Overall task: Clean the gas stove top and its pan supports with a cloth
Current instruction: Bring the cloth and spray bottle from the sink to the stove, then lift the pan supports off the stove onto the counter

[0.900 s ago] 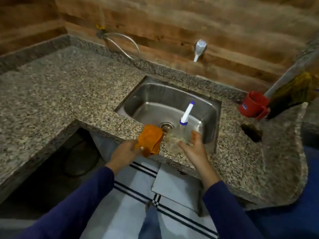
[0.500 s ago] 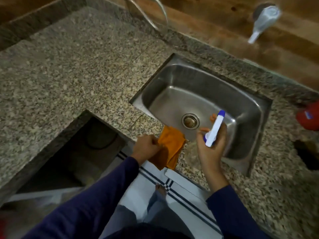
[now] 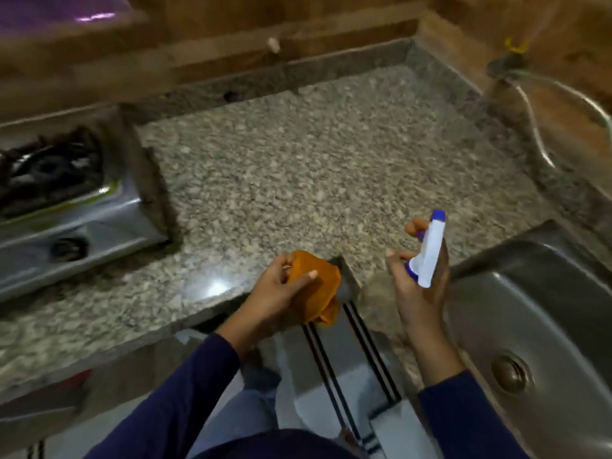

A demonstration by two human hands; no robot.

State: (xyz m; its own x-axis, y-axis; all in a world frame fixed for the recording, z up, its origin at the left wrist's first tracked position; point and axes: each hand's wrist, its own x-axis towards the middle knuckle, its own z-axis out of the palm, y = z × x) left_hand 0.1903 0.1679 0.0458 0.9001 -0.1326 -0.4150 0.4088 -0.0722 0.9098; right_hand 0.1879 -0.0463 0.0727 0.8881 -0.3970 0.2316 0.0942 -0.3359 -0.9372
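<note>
Leftward, stove (image 3: 66, 207); hands (image 3: 281, 293) hold cloth (image 3: 318, 289).

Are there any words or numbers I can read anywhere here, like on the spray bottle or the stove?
None can be read.
Spray bottle in the right hand: white head with blue tip, no lettering shows.
Gas stove: a yellow-green strip along its edge, too blurred to tell if it carries print.
Stove knob: any markings are too blurred.
Orange cloth in the left hand: plain.
</note>
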